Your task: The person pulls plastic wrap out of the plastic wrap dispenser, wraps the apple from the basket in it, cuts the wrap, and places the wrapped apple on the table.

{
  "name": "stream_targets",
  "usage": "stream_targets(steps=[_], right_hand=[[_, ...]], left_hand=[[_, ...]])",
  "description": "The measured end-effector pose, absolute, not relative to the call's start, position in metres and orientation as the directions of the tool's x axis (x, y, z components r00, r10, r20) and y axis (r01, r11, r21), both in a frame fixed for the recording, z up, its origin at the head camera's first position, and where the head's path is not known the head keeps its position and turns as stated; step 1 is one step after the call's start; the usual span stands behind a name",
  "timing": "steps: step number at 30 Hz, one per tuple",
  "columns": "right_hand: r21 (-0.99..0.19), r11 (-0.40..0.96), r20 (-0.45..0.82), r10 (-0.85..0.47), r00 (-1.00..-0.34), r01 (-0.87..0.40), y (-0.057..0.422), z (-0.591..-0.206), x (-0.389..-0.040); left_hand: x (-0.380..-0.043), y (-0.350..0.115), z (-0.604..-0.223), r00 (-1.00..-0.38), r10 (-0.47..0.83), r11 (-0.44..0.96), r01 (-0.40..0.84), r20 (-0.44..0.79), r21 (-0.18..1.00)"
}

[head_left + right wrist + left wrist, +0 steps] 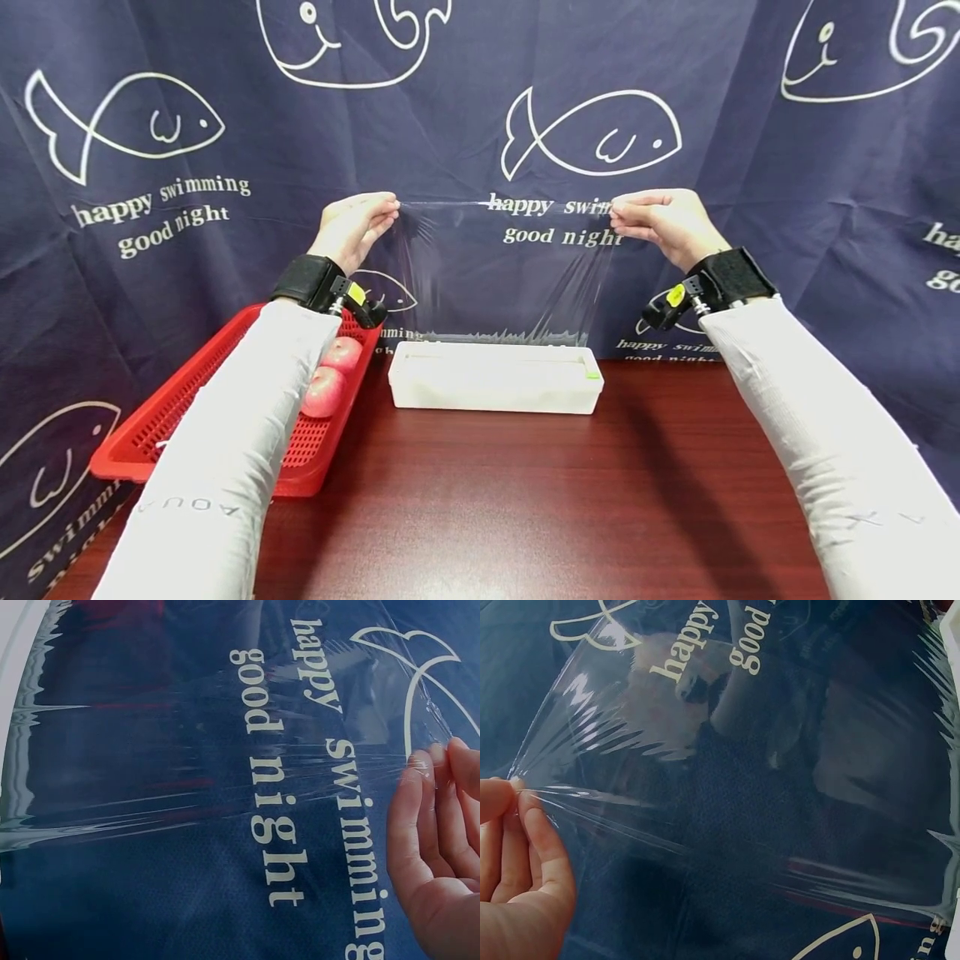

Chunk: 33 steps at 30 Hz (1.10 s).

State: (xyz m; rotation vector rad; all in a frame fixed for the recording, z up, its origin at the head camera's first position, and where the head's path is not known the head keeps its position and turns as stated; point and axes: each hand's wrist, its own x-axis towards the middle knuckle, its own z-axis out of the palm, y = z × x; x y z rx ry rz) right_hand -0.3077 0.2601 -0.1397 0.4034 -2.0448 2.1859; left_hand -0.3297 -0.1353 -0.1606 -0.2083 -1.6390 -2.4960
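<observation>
Left hand [351,227] and right hand [671,221] each pinch an upper corner of a clear plastic film [502,275], stretched upright between them. Its lower edge meets the white dispenser box [495,379] on the brown table [480,483], beside a red basket [318,471] holding apples [325,392].

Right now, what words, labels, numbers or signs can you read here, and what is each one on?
"happy swimming": blue curtain, repeated, some copies partly cut off.
"good night": same curtain, beneath those words.
"AQUA", apparently: left sleeve, faint.
Right sleeve: marks too faint to read.
Yellow stickers on the wrist straps' cameras: too small to read.
White box, plastic film: no readable text.
</observation>
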Motion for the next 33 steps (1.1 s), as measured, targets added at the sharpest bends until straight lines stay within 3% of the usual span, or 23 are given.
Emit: stream_targets(steps=[14, 33], right_hand=[[-0.953, -0.096, 0.295, -0.103, -0.95, -0.286, 0.26, -0.134, -0.302], [-0.946, -0.1, 0.317, -0.093, -0.944, -0.308, 0.258, -0.124, -0.297]], left_hand=[[-0.325, -0.134, -0.154, -0.977, -0.07, -0.427, 0.212, 0.202, 0.879], [-0.319, -0.138, -0.145, -0.961, -0.06, -0.352, 0.273, 0.27, 0.895]])
